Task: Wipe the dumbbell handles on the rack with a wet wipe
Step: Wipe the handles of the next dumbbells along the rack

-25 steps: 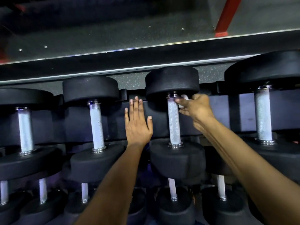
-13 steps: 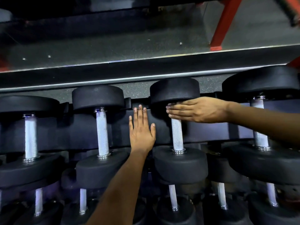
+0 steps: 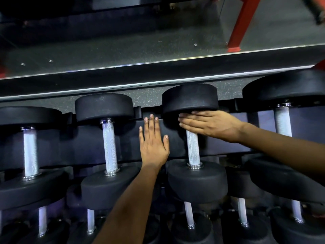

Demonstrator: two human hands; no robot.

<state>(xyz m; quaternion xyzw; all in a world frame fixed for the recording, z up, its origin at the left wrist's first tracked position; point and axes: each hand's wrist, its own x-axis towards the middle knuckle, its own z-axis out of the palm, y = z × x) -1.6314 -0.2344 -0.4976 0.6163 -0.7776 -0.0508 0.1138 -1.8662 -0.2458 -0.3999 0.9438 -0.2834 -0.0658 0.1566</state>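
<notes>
Fingers (image 3: 189,120) straight on dumbbell handle (image 3: 193,148) | left hand (image 3: 153,143) flat on rack (image 3: 88,145)

You have one view only, from the head camera: it looks forward and down, close on the rack (image 3: 175,136), dumbbell rows running 9 to 3 o'clock. Your forearms enter from 6 and 3 o'clock; floor (image 3: 123,50) shows at 12.

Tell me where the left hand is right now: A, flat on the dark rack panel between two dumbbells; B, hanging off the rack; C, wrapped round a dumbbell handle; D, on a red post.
A: the left hand lies flat, fingers straight, on the rack panel between two handles.
</notes>
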